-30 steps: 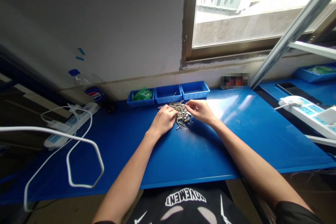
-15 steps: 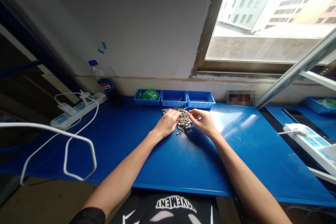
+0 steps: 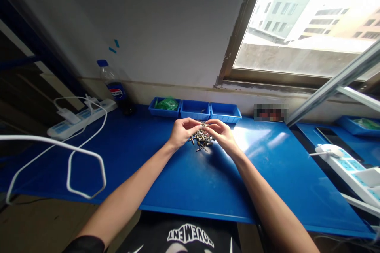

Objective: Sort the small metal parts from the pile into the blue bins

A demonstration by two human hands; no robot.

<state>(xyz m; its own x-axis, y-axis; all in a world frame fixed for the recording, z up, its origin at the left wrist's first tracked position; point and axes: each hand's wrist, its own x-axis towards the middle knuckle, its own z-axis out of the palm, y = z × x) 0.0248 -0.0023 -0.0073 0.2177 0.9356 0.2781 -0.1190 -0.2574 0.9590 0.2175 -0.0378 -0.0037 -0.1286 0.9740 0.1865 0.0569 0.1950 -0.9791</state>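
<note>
A heap of thin metal pieces point(image 3: 201, 142), brass-coloured and silver like small screws or pins, lies on the blue table. Over its far side my left hand point(image 3: 182, 131) is closed, thumb and fingertips pinched together. My right hand point(image 3: 221, 133) mirrors it from the other side, also pinched, its fingertips almost meeting those of the left. Something tiny and metallic seems to sit between the fingertips, but fingers and heap blend there and its kind is unclear. Part of the heap is hidden behind both hands.
Behind the hands stand three joined blue bins: the left bin point(image 3: 154, 110) with a green plastic bag point(image 3: 168, 103), the middle bin point(image 3: 194, 117) with a small piece, and the right bin point(image 3: 227, 118). A cola bottle point(image 3: 116, 91), power strip point(image 3: 59, 130) and white cable point(image 3: 102, 166) are at left.
Both hands have lifted slightly and come together, fingertips now almost meeting above the heap. Earlier they were apart at its two sides. The camera view has shifted slightly.
</note>
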